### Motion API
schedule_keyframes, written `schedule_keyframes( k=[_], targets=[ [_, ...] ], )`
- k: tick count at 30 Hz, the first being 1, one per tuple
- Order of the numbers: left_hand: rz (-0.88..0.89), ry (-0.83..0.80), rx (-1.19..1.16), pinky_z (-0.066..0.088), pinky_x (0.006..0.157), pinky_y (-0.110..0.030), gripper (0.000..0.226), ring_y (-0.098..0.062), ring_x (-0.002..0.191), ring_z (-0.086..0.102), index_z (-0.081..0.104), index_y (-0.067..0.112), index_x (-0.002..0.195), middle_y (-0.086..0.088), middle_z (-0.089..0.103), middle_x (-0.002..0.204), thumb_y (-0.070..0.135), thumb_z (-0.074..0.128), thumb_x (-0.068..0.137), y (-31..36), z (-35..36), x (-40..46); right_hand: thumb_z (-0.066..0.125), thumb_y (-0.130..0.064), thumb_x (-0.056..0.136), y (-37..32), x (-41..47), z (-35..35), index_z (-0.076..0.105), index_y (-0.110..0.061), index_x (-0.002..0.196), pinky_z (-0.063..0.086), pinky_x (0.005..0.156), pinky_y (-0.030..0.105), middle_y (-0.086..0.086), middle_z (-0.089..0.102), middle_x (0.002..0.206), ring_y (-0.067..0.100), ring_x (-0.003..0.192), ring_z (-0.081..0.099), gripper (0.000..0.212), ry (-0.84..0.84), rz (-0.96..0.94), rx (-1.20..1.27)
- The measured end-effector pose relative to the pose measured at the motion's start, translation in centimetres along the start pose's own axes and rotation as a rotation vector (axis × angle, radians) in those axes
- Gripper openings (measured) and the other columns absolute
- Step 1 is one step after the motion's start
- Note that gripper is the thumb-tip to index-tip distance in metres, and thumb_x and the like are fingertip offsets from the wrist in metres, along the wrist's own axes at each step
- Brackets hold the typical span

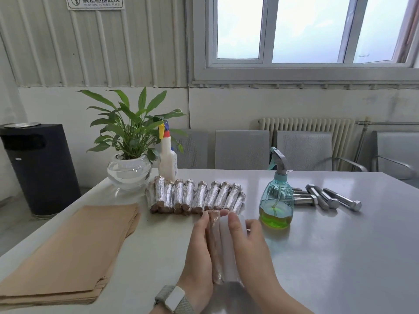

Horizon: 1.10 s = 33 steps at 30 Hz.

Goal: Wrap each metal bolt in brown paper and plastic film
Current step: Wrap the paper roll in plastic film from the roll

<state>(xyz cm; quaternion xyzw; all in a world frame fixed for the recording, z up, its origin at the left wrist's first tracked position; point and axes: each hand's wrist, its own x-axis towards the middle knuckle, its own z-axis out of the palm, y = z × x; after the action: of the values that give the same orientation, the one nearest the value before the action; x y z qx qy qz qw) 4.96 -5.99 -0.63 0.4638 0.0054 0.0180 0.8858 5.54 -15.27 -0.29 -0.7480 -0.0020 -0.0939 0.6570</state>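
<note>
A bolt wrapped in brown paper (pixel 214 243) lies lengthwise between my hands near the table's front edge. Right beside it is a white roll of plastic film (pixel 227 250). My left hand (pixel 199 252) lies along the wrapped bolt's left side with straight fingers touching it. My right hand (pixel 247 243) rests on the film roll, fingers extended over it. Several finished bolts in shiny film (pixel 195 197) lie in a row behind. Several bare metal bolts (pixel 326 198) lie at the right. A stack of brown paper sheets (pixel 72 252) lies at the left.
A teal spray bottle with green liquid (pixel 276 200) stands just right of my hands. A white spray bottle (pixel 167 159) and a potted plant in a glass bowl (pixel 129 168) stand at the back left. The grey table (pixel 340 257) stretches right; chairs (pixel 242 149) behind it.
</note>
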Motion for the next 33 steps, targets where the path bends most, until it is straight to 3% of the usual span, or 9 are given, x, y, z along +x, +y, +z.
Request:
schedule_keyframes(
  k=[5,7,9,11,16,19,23,29,33],
  targets=[
    [0.160,0.087,0.211,0.059,0.071,-0.038,0.045,-0.028,0.087,0.072,0.074,0.015,0.094,-0.014,0.075,0.094,0.049,0.044,0.093,-0.1,-0.1,0.7,0.058,-0.069,0.073,0.1,0.7,-0.9,0.069,-0.021,0.099,0.049,0.059,0.013,-0.006,0.075,0.089,0.002,0.079,0.070,0.056,-0.219,0.093,0.097],
    [0.217,0.093,0.325,0.056,0.072,-0.037,0.049,-0.022,0.078,0.071,0.070,0.014,0.094,-0.009,0.073,0.087,0.054,0.043,0.087,0.0,-0.3,1.0,0.055,-0.073,0.072,0.1,1.0,-1.1,0.066,-0.025,0.099,0.046,0.058,0.011,-0.009,0.073,0.089,-0.004,0.076,0.067,0.056,-0.179,0.039,0.043],
    [0.272,0.134,0.408,0.051,0.064,-0.028,0.053,-0.012,0.063,0.061,0.065,0.012,0.089,-0.003,0.065,0.074,0.060,0.044,0.081,0.1,-0.6,1.3,0.055,-0.075,0.069,0.1,1.1,-1.1,0.062,-0.025,0.096,0.042,0.055,0.010,-0.011,0.071,0.082,-0.007,0.071,0.065,0.057,-0.124,0.025,0.008],
    [0.314,0.158,0.439,0.049,0.059,-0.025,0.053,-0.013,0.059,0.058,0.063,0.013,0.085,-0.001,0.062,0.066,0.063,0.049,0.078,0.1,-1.0,1.5,0.054,-0.080,0.065,0.1,1.2,-1.0,0.060,-0.025,0.094,0.040,0.054,0.010,-0.011,0.068,0.081,-0.007,0.070,0.063,0.062,-0.097,0.012,-0.038],
    [0.274,0.162,0.310,0.054,0.070,-0.043,0.045,-0.022,0.073,0.066,0.061,0.015,0.092,-0.009,0.067,0.079,0.056,0.070,0.075,-0.3,-0.5,0.8,0.030,-0.089,0.067,-0.1,0.9,-0.3,0.058,-0.025,0.089,0.038,0.061,0.021,-0.032,0.061,0.079,-0.011,0.073,0.056,0.074,-0.066,-0.062,-0.076],
    [0.124,0.068,0.116,0.057,0.078,-0.047,0.049,-0.028,0.088,0.070,0.062,0.018,0.101,-0.011,0.071,0.094,0.057,0.073,0.073,-0.4,-0.6,0.4,0.026,-0.088,0.069,0.3,0.7,-0.1,0.055,-0.025,0.083,0.038,0.061,0.027,-0.025,0.062,0.074,-0.008,0.070,0.055,0.071,0.005,-0.057,-0.110],
    [-0.032,-0.002,-0.062,0.059,0.075,-0.038,0.059,-0.034,0.101,0.069,0.071,0.006,0.111,-0.024,0.069,0.110,0.055,0.054,0.084,-0.3,-0.1,0.2,0.035,-0.086,0.070,0.7,0.8,-0.3,0.053,-0.029,0.089,0.045,0.066,0.029,-0.014,0.065,0.077,-0.002,0.076,0.059,0.063,0.050,-0.048,-0.213],
    [0.082,0.037,0.179,0.057,0.078,-0.041,0.054,-0.032,0.096,0.071,0.075,0.015,0.095,-0.018,0.073,0.101,0.058,0.043,0.089,-0.5,-0.4,0.9,0.055,-0.077,0.066,0.4,1.1,-1.0,0.065,-0.022,0.087,0.042,0.058,0.016,-0.012,0.067,0.074,-0.003,0.067,0.063,0.060,-0.092,0.052,0.038],
    [0.173,0.076,0.371,0.056,0.083,-0.046,0.053,-0.028,0.093,0.071,0.070,0.018,0.092,-0.012,0.074,0.094,0.063,0.044,0.084,-0.5,-1.1,1.4,0.057,-0.075,0.063,0.5,0.9,-1.5,0.055,-0.020,0.092,0.041,0.054,0.010,-0.008,0.064,0.081,-0.007,0.064,0.061,0.062,-0.112,0.021,0.043]
  ],
)
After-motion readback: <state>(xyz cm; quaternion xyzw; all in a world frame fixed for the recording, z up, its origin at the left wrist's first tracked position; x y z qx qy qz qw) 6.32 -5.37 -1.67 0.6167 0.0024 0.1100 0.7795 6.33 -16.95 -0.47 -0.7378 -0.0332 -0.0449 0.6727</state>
